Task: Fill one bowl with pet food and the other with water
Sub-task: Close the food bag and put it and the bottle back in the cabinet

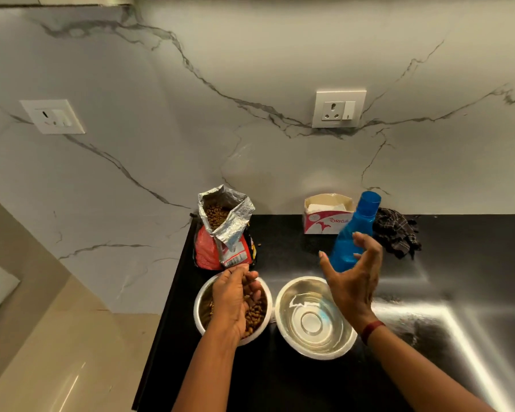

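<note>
Head view: a steel bowl (197, 304) at the black counter's (295, 382) left edge holds kibble (257, 315), and the left hand (232, 298) above it cups more in curled fingers. Just beside it, a second steel bowl (292, 328) seems to hold clear water. The right hand (351, 281) hovers spread and empty before an upright blue bottle (360, 221). The opened food bag (211, 251) stands behind.

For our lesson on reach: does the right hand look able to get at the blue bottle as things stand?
Probably yes. The right hand is open, empty and hovering just in front of the blue bottle, fingers spread towards it. Nothing lies between them; the tissue box and cloth sit behind.
</note>
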